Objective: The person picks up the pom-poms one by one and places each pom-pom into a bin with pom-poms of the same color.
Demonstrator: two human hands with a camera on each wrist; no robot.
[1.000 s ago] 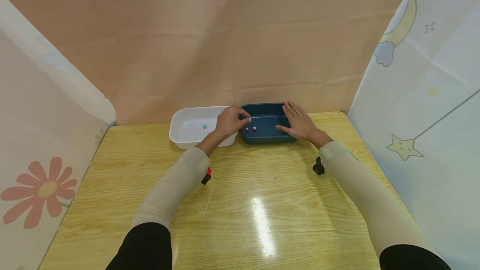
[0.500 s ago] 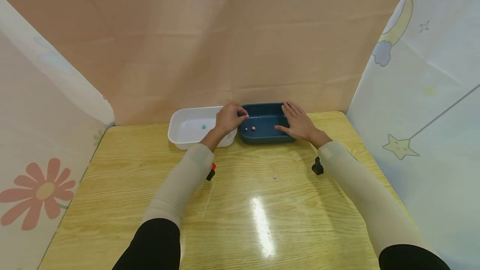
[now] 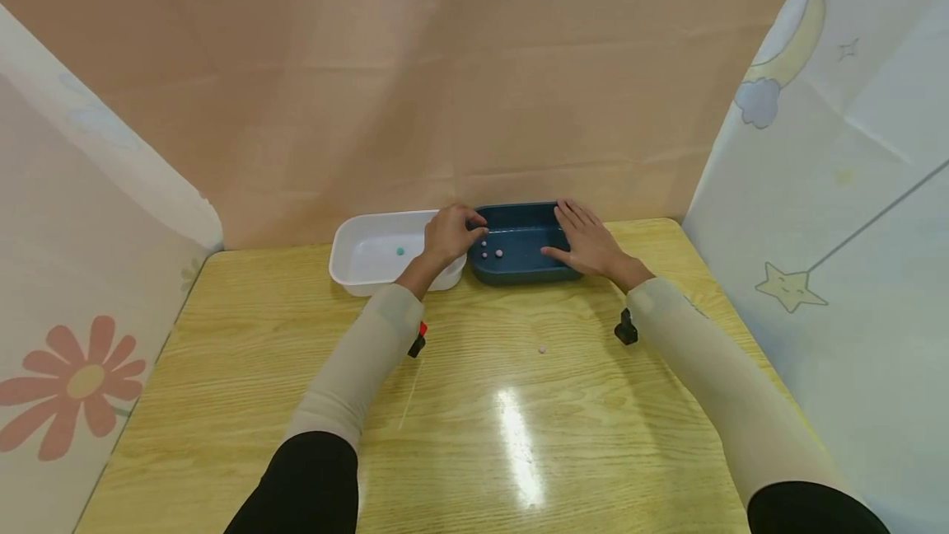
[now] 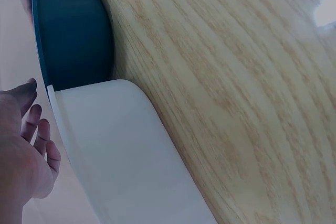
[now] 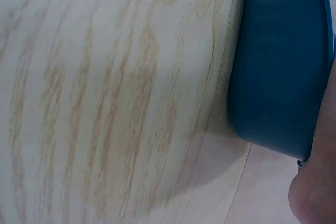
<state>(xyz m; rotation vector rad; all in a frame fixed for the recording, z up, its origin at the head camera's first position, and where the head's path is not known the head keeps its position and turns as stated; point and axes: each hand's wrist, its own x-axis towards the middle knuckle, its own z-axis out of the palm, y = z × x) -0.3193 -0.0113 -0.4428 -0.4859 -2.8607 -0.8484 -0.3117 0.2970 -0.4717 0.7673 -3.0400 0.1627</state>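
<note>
In the head view a dark blue tray (image 3: 525, 277) stands beside a white tray (image 3: 356, 278), against the back wall. My left hand (image 3: 447, 236) hovers where the two trays meet, thumb and fingertips slightly apart over the blue tray's left end. Just below those fingertips, a small pinkish bead (image 3: 484, 243) shows in the blue tray, near a second bead (image 3: 484, 255) and a larger one (image 3: 499, 253). My right hand (image 3: 591, 245) lies with straight fingers across the blue tray's right end. In the left wrist view, the left hand (image 4: 26, 150) has loosely bent fingers and holds nothing.
A teal bead (image 3: 400, 250) sits inside the white tray. One pale pink bead (image 3: 542, 349) lies on the wooden table (image 3: 474, 435), in front of the blue tray. Printed cloth walls border the table at left and right, with a tan cloth (image 3: 460, 89) behind.
My left hand has drawn slightly left and let go of the small bead it pinched, which now shows in the blue tray. The right hand stays on the tray.
</note>
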